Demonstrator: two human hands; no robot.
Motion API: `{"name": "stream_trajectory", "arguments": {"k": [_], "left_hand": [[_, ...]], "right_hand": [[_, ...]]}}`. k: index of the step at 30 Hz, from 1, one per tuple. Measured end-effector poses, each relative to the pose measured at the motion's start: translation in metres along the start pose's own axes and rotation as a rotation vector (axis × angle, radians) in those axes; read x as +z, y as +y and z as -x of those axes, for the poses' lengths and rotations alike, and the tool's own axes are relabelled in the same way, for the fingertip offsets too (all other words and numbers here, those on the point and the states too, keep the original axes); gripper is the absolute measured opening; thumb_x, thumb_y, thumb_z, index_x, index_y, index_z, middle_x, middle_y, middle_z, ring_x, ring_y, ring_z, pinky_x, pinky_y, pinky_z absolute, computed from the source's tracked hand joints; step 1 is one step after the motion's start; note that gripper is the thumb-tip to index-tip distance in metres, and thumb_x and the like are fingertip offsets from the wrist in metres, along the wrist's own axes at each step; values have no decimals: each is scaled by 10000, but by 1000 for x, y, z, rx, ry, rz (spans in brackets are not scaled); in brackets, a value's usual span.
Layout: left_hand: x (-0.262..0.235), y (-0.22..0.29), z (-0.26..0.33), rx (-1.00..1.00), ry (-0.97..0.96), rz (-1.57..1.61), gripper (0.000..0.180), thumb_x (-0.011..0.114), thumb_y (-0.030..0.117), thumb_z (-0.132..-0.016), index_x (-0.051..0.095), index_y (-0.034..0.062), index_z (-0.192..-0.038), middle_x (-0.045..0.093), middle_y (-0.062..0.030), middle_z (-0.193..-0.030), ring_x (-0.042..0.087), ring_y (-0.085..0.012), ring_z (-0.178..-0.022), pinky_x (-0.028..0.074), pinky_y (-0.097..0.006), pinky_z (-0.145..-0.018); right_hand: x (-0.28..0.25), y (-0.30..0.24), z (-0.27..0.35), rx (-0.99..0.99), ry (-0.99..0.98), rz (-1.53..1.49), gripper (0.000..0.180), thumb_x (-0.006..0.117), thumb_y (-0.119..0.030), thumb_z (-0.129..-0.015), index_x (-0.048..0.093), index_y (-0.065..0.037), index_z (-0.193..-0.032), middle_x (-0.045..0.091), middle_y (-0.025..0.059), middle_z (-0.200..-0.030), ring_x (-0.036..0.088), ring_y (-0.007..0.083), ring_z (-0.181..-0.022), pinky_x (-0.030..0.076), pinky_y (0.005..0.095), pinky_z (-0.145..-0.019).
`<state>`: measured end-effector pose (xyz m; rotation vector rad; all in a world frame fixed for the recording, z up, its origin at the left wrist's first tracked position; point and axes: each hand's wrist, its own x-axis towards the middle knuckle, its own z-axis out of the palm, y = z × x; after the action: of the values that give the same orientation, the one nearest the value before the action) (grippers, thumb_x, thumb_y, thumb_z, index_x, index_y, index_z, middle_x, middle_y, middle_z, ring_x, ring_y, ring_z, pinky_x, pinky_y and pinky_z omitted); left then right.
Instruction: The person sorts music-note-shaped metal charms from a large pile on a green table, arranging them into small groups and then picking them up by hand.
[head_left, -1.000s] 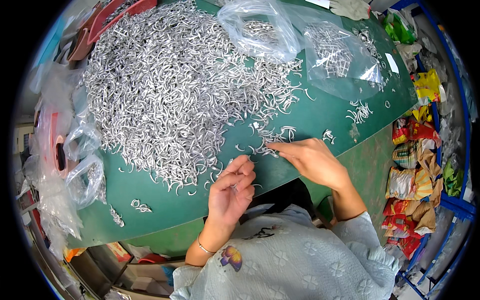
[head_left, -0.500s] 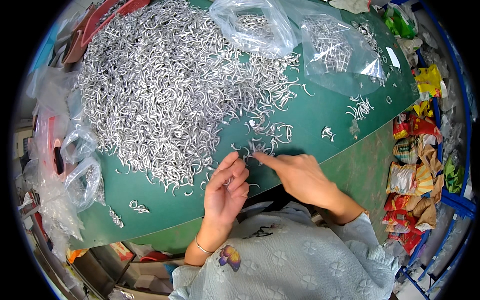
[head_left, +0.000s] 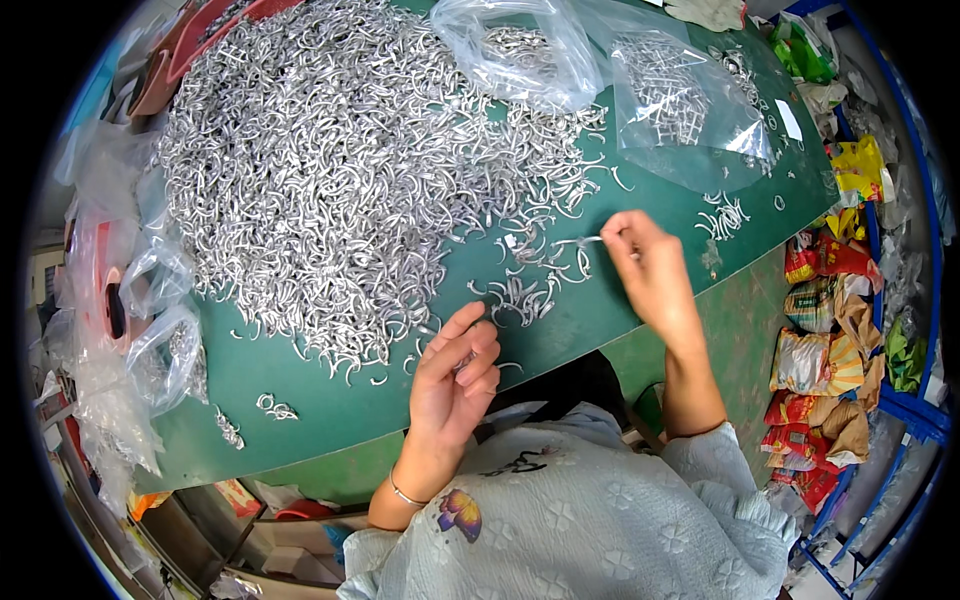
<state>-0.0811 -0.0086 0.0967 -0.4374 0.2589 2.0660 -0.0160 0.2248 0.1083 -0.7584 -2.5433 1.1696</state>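
clear bags (head_left: 690, 110): two, top of the green table, holding metal hooks
snack packets (head_left: 815, 350): red, yellow and silver, heaped at the right
empty bags (head_left: 150, 330): crumpled clear plastic, left edge
white label (head_left: 787, 118): small rectangle, table's right end

There is one view, from a camera worn on the person's head, looking steeply down and a little forward over a green desk (head_left: 300, 390). It sits close, about at arm's reach: the person's chest fills the lower edge, and both forearms rise from there into the middle of the picture. The fisheye lens bends the desk's edges and darkens the corners. The far side of the desk lies at the top, shelves of packets (head_left: 830, 330) at the right rim.
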Motion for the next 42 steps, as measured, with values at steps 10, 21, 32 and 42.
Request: {"name": "stream_trajectory", "arguments": {"k": [10,21,32,42], "left_hand": [[0,2,2,14,1,17,288,444,-11,-899,525,-8,-1176,496,-52,-822,347,-66,-543,299,-183,-445],[-1,0,3,7,10,25,277,440,-2,-904,529,-10,-1166,471,-43,-796,348,-68,-561,303,-185,-458],[2,-1,5,13,17,33,286,413,-15,-901,509,-29,-1171,424,-23,-792,335,-66,-568,302,-188,-441],[-1,-1,8,24,11,33,284,410,-9,-900,512,-25,-1165,422,-21,-785,337,-63,-570,301,-186,-440]], "right_hand": [[-13,-9,8,76,-66,132,96,657,-89,-813,598,-44,-873,451,102,-510,420,238,-439,367,325,-470],[-2,-14,18,37,-172,341,140,626,-122,-830,547,-34,-905,602,178,-638,594,387,-623,451,452,-564],[1,-22,19,-15,-194,379,171,598,-109,-837,497,-66,-968,612,166,-684,592,401,-645,443,469,-559],[-21,0,16,77,-430,-335,121,604,-56,-838,500,-28,-895,493,48,-605,410,130,-449,310,260,-437]]}}
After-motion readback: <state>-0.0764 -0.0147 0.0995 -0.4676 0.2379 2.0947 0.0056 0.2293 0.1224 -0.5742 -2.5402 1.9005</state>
